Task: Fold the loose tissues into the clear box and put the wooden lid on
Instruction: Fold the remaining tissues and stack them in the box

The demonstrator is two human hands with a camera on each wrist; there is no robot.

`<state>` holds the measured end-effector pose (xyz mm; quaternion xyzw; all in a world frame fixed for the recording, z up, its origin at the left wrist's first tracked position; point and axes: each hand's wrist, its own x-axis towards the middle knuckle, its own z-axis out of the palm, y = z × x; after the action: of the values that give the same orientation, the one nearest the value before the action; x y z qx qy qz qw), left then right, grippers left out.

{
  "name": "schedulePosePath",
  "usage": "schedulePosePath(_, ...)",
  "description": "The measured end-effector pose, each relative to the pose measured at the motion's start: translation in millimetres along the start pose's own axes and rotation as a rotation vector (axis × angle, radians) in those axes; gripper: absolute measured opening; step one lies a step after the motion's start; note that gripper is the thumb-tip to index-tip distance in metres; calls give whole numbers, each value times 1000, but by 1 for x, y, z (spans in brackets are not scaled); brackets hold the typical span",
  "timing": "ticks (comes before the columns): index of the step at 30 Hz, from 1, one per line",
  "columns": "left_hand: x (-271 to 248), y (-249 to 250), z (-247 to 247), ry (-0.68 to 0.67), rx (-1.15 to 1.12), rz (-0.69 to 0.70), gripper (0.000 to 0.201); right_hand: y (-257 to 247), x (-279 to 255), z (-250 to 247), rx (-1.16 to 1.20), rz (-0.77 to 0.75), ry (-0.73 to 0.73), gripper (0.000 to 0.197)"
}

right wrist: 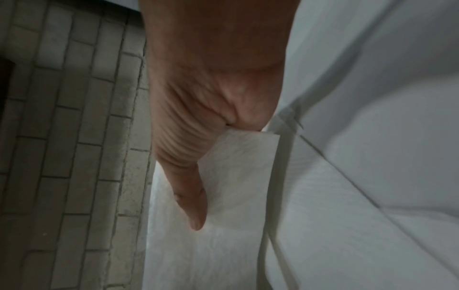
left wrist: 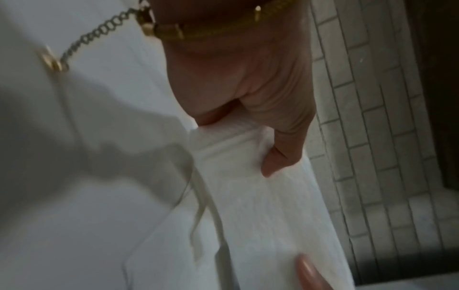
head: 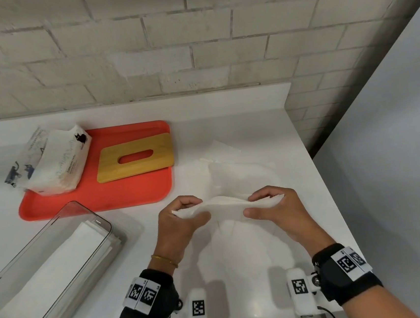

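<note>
Head view, progress: box point(head: 59, 255) at lower left already holds a flat stack of folded tissues; lid point(head: 134, 157) lies on the tray point(head: 94, 198), not yet fitted; more loose sheets point(head: 232, 161) lie on the counter point(head: 250, 114) beyond the hands. Judged partway: folding goes on, lid left to do.
Head view, tissue point(head: 225, 204): lifted off the counter, stretched between both hands, well right of the box.
Head view, left hand point(head: 181, 220): thumb and curled fingers pinch the tissue's left end.
Head view, right hand point(head: 272, 208): thumb and curled fingers pinch its right end.
Head view, other: pack point(head: 50, 161) on the tray's left edge.
Left wrist view: thumb point(left wrist: 278, 159) pressed on the sheet's near face; the fingers behind it are hidden.
Right wrist view: thumb point(right wrist: 193, 200) lies flat on the sheet point(right wrist: 223, 235); fingers hidden behind.
</note>
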<state>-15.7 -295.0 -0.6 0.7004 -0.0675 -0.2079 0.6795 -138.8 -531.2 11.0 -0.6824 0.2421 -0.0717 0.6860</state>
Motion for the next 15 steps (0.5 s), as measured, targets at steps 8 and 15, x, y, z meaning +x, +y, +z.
schedulePosePath(8,-8,-17,-14,-29,13,-73,44,15,-6,-6,31,81,-51,57)
schedulePosePath(15,-15,-7,8,-20,6,34,30,10,-8,1,38,31,-23,41)
